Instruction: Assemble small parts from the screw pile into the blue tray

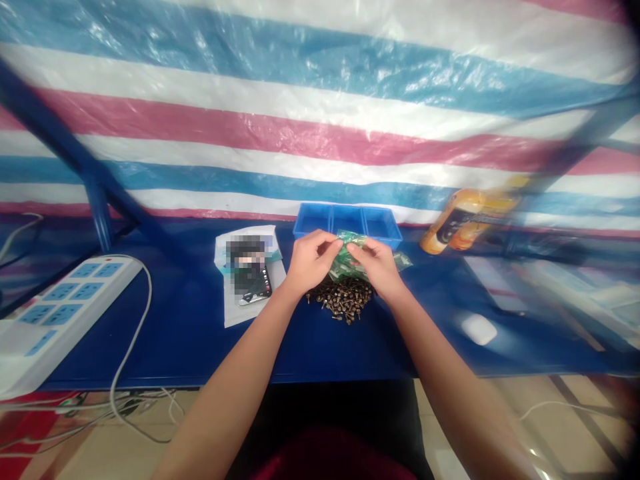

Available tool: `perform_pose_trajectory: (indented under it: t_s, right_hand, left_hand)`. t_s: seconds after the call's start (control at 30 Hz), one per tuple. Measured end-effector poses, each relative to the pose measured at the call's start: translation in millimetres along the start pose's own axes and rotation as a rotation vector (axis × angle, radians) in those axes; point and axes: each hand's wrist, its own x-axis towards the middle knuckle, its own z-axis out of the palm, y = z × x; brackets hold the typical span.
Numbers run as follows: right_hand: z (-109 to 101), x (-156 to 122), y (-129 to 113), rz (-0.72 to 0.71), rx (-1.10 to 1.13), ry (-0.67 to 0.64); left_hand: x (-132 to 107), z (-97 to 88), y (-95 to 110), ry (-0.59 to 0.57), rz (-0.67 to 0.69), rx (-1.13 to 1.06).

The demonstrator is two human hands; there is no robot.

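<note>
My left hand (311, 261) and my right hand (376, 265) are both closed on a crumpled green plastic bag (350, 257), held between them just above the blue table (190, 333). Right under the hands lies a heap of small brown metal screws (345, 297). Behind the hands stands a blue plastic tray (320, 221) with three compartments; what is in it cannot be seen.
A phone (253, 280) lies on white paper (235, 310) to the left. A white power strip (60, 307) with cables sits at far left. An orange bottle (457, 223) lies on its side at right, a small white case (479, 329) nearer. A striped tarp hangs behind.
</note>
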Motion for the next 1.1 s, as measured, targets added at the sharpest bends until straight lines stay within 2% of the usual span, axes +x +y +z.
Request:
perform_pose_trajectory:
  t_s: [0.17, 0.27, 0.43, 0.53, 0.67, 0.77, 0.97, 1.1]
  right_hand:
    - [-2, 4, 2, 0.012, 0.05, 0.146]
    - [-6, 6, 2, 0.077, 0.08, 0.209]
    - [-6, 2, -7, 0.328, 0.214, 0.036]
    - [-2, 0, -12, 0.323, 0.28, -0.019]
    - [-4, 2, -11, 0.273, 0.337, -0.006]
    - [-11, 4, -8, 0.322, 0.337, -0.021]
    - [-23, 0, -10, 0.423, 0.179, -0.304]
    - [-18, -4, -14, 0.465, 0.161, -0.311]
  left_hand:
    - [-1, -0.3, -4, 0.075, -0.111, -0.053]
    - [-1, -0.7, -5, 0.048, -0.173, -0.161]
    - [-2, -1.6, -1, -0.032, -0.153, -0.344]
    - [-3, -2.5, 1, -0.056, -0.136, -0.334]
    - [-4, -2.0, 0, -0.069, -0.133, -0.316]
    - [-3, -0.5, -2, 0.072, -0.182, -0.307]
    - [3, -1.7, -6, 0.442, -0.272, -0.234]
    - [6, -5.5, -4, 0.563, -0.281, -0.272]
